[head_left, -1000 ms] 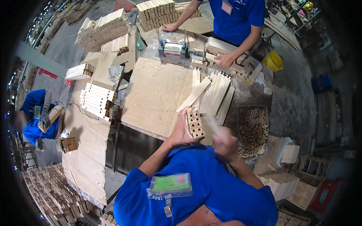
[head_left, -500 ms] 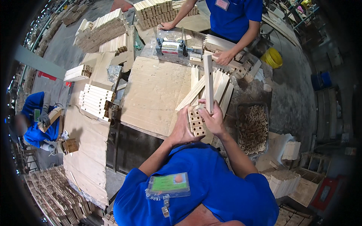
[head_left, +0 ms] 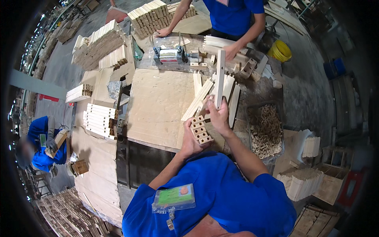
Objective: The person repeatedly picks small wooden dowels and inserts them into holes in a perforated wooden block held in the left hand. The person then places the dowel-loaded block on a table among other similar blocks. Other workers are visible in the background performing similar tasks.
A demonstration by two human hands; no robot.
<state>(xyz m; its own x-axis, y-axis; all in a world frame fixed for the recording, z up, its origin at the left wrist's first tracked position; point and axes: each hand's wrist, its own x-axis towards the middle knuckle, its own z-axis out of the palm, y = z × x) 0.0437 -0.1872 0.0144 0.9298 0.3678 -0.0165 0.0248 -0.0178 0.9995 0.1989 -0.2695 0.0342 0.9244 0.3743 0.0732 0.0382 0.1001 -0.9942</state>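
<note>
My left hand is closed round a bundle of pale wooden bars, whose end faces show dark drilled holes in two rows. My right hand grips a single wooden bar by its lower end, and the bar points away from me with a hole in its side. A small gap separates the right fingers from the bundle. Beyond my hands, several loose wooden bars lie crosswise on the cardboard-covered table.
A bin of short wooden dowels stands at the right. Across the table a co-worker's hand is among wooden pieces beside a clamping device. Drilled bars lie at the left, where another person holds a block.
My right hand has drawn away from the bundle, still holding the single bar. The bundle in my left hand has tilted slightly. The whole view has shifted a little.
</note>
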